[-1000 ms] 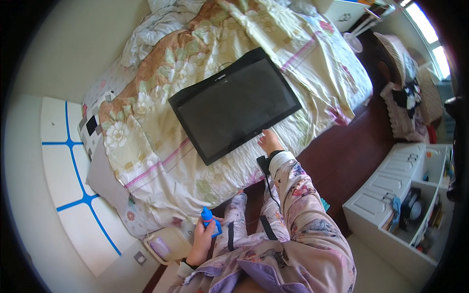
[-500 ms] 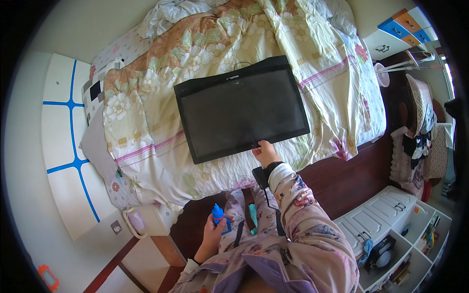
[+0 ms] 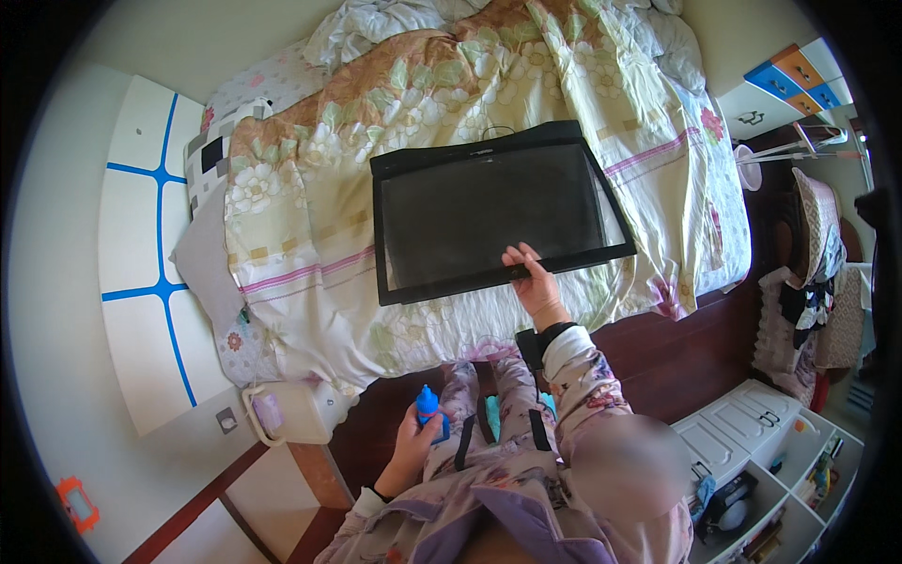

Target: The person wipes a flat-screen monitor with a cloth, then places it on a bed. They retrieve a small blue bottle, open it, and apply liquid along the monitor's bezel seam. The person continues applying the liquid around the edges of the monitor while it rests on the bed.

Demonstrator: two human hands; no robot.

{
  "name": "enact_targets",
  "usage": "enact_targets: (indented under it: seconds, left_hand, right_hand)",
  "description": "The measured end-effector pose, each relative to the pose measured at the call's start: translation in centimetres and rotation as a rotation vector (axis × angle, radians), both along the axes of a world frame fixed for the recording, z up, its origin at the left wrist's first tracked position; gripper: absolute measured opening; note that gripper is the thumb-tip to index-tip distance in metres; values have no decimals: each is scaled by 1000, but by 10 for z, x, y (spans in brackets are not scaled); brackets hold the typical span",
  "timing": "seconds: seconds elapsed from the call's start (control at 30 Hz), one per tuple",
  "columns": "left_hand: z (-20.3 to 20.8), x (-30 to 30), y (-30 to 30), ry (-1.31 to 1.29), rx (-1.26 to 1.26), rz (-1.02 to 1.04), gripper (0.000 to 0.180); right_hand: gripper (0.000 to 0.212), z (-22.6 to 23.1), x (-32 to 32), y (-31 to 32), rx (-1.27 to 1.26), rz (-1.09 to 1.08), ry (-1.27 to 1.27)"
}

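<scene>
Screen point(image 3: 484, 211), black-framed, lies face up on flowered bedspread point(image 3: 310, 221), beyond person's legs. Right hand point(image 3: 539, 293) at about middle of screen's near edge, fingers loosely spread over frame; cannot tell whether it grips edge. Left hand point(image 3: 411, 446) wrapped round blue bottle point(image 3: 428, 402), nozzle pointing far, well apart from screen, by left thigh. White cabinet point(image 3: 716, 434) at near right; cream bin point(image 3: 307, 415) left of bottle.

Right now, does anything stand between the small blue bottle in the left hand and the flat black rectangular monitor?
Nothing visible stands between the bottle and the monitor, except the near strip of pale floral bedspread. The right hand overlaps the monitor's near edge, right of that line.
</scene>
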State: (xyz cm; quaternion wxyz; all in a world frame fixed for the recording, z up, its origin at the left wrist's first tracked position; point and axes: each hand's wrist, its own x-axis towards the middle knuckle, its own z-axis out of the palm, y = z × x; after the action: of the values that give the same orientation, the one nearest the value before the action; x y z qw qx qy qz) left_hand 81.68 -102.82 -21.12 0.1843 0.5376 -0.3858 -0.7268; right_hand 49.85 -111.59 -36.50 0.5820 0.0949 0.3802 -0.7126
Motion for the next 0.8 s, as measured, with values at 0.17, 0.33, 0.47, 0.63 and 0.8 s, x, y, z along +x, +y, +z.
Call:
enact_targets:
  seconds: [0.17, 0.33, 0.47, 0.63, 0.8]
  left_hand:
    - [6, 8, -19, 43, -33, -77, 25]
    - [8, 0, -35, 87, -86, -116, 25]
    - [6, -27, -45, 99, -114, -115, 27]
    - [-14, -92, -49, 83, -138, -49, 30]
    - [-39, -171, -32, 161, -59, -18, 28]
  right_hand:
    - [47, 30, -22, 18, -87, -69, 70]
    - [51, 48, -94, 79, -242, -147, 105]
    - [46, 51, -186, 130, -138, -256, 96]
    - [35, 22, -287, 168, -100, -364, 183]
    - [25, -36, -369, 191, 22, -564, 113]
